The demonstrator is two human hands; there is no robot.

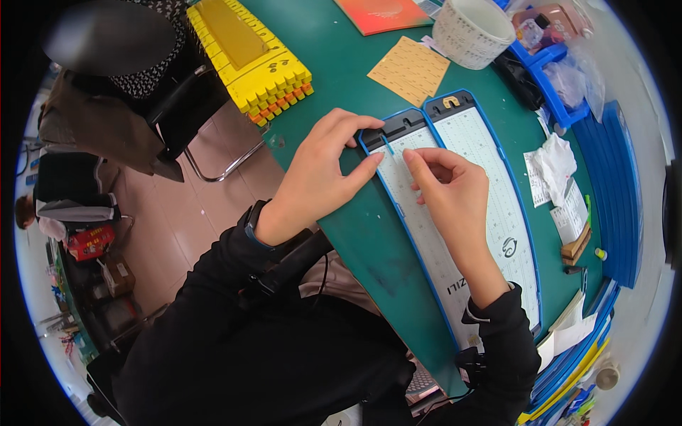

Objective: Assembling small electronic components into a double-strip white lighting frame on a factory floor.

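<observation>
A long, hinged, blue-edged case (490,163) lies opened out on the table, its two white panels printed with ruler-like scales. Black fittings cap its far end. My left hand (320,167) grips the far left corner, forefinger on the black fitting and thumb against the blue rim. A thin teal strip (387,144) shows on the left panel between my two hands. Just right of it, my right hand (451,192) is closed in a pinch above the panel. Whatever lies between those fingertips is too small to make out.
A yellow stack of toothed strips (249,60) sits at the far left table edge. Beyond the case are a tan sheet (408,69) and a white roll (472,35). Blue bins (568,106), crumpled tissue (555,162) and long blue strips (614,199) line the right.
</observation>
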